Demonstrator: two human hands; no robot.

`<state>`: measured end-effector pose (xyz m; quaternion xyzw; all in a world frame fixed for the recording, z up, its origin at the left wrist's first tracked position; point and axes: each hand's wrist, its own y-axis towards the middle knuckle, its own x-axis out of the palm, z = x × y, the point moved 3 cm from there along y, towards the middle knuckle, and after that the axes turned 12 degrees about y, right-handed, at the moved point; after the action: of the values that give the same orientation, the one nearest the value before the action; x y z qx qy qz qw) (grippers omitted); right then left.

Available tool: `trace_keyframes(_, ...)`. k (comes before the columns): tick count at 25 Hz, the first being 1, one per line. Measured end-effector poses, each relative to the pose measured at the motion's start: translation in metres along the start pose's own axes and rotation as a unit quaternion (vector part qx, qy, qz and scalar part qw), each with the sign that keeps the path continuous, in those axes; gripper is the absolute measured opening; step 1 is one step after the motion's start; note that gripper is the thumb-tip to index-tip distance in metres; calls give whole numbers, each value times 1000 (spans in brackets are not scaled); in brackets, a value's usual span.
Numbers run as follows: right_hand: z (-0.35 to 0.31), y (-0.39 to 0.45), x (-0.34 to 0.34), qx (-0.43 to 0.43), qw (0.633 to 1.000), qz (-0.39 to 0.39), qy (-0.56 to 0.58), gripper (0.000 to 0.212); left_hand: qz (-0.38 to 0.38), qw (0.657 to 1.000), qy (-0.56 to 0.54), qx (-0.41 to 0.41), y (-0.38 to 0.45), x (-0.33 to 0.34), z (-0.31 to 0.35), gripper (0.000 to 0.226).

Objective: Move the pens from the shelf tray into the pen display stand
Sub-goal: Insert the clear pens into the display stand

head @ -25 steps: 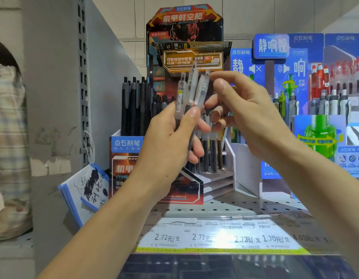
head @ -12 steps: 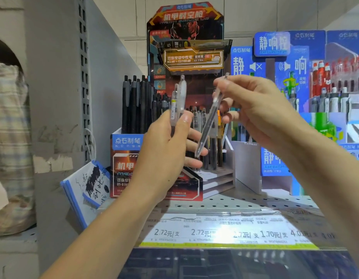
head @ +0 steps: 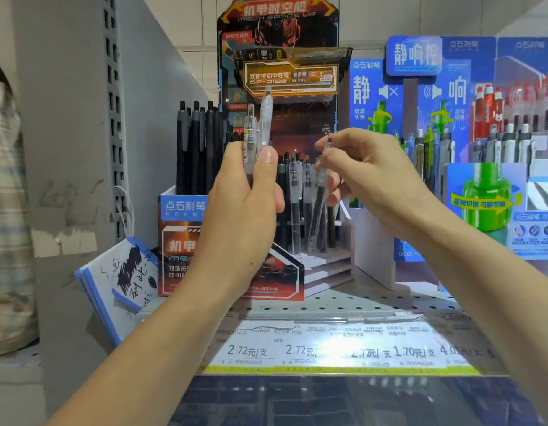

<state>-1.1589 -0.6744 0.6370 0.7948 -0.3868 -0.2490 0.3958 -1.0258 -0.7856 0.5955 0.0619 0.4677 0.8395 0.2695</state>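
Note:
My left hand (head: 245, 207) grips two clear pens (head: 258, 127) upright in front of the orange and black pen display stand (head: 285, 272). To its right, my right hand (head: 368, 176) pinches one clear pen (head: 318, 204) near its top. That pen hangs almost upright, with its tip down among the clear pens (head: 295, 207) that stand in the stand's stepped slots. Black pens (head: 196, 149) fill the stand's back left compartment.
A blue pen display (head: 469, 149) with green, grey and red pens stands to the right. A scribbled test pad (head: 125, 281) leans at the shelf's left end beside the grey upright. Price labels (head: 328, 348) run along the shelf's front edge.
My right hand took one pen out of the left hand's bunch, turned it tip down and lowered it into the stand's slots. The left hand now holds two pens.

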Motion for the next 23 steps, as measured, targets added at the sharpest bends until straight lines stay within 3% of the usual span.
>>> trace_keyframes(8,4,-4,3,-2,999,-38,-16,16,-18,999,-27,0,-1,2,3,22)
trace_keyframes(11,3,-7,5,-48,995,-49,-79,31,-20,999,-46,-3,-2,2,4,20)
trace_keyframes(15,-1,-11,8,-117,979,-43,-160,22,-24,998,-58,-8,-2,3,4,19)
trace_keyframes(23,-1,-12,11,-119,968,-47,-214,30,-28,998,-57,-5,-3,2,3,18)
